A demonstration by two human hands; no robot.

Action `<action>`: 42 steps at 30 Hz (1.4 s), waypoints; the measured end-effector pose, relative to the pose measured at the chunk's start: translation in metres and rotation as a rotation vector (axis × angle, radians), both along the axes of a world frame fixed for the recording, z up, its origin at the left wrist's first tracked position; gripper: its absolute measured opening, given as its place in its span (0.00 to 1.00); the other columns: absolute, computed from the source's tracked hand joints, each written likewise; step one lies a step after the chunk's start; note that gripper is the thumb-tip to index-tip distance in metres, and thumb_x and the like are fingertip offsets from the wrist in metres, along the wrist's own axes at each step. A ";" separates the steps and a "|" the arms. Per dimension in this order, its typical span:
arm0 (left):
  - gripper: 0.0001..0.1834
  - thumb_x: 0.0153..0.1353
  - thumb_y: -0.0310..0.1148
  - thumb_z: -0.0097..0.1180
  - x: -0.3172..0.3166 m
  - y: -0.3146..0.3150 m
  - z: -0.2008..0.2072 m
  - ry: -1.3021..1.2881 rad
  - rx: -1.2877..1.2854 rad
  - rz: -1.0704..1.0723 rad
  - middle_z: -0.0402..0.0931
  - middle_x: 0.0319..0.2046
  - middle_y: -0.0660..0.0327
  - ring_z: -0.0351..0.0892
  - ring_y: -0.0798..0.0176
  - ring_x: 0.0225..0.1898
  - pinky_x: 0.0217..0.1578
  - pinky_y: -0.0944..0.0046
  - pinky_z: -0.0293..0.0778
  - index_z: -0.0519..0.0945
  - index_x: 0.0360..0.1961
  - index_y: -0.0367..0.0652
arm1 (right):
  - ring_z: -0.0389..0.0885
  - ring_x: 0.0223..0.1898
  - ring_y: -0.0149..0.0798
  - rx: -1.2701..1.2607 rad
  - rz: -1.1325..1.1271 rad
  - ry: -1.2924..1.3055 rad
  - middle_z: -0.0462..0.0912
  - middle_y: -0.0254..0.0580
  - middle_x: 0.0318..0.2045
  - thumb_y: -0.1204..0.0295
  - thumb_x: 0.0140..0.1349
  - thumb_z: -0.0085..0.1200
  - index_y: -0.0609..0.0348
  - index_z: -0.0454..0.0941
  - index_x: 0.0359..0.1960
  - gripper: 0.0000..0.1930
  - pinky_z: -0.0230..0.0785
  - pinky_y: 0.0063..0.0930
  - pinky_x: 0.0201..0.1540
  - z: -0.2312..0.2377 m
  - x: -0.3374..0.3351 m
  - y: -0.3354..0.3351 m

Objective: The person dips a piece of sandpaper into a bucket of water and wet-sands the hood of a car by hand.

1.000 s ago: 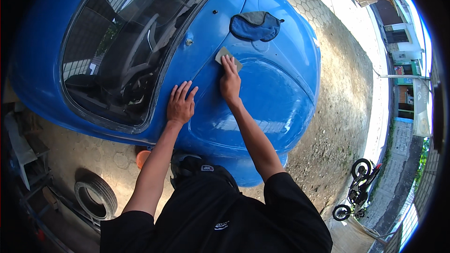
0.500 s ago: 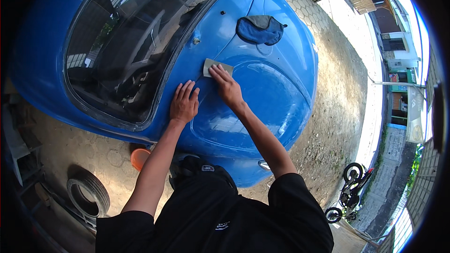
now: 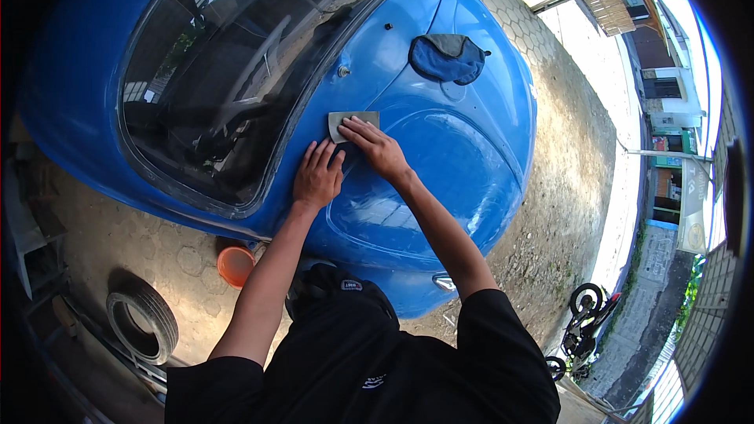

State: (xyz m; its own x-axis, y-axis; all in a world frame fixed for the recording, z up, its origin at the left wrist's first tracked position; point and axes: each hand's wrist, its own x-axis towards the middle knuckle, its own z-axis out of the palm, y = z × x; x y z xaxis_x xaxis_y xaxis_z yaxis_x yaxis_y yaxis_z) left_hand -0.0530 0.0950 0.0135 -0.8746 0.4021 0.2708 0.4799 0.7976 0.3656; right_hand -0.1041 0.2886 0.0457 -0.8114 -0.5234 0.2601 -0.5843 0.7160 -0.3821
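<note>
A rounded blue car body (image 3: 440, 137) lies under both my hands. My right hand (image 3: 382, 152) presses a greyish-brown rectangular sheet of sandpaper (image 3: 338, 124) against the panel between the windshield and the hood, its fingers lying across the sheet. Close by on the left, my left hand (image 3: 317, 180) rests flat on the blue paint with fingers extended, holding nothing. Farther up the hood lies a blue and dark grey cloth cap (image 3: 448, 59). What is under the sandpaper is hidden.
The dark windshield (image 3: 212, 102) in its black seal borders the panel on the left. An orange bucket (image 3: 236, 266) and a tire (image 3: 142, 316) are on the ground at lower left. A motorcycle (image 3: 583, 330) stands at lower right, beyond the dirt ground.
My right hand has slid the sandpaper slightly left, toward the windshield edge. My left hand stays flat on the panel. The whole view has shifted a little.
</note>
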 end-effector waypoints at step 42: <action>0.16 0.66 0.26 0.46 -0.013 0.003 -0.004 0.143 0.049 -0.072 0.72 0.60 0.55 0.65 0.53 0.67 0.71 0.48 0.55 0.76 0.54 0.43 | 0.65 0.70 0.39 0.056 -0.406 -0.233 0.68 0.35 0.68 0.87 0.51 0.47 0.44 0.69 0.67 0.38 0.60 0.37 0.71 -0.049 0.330 0.025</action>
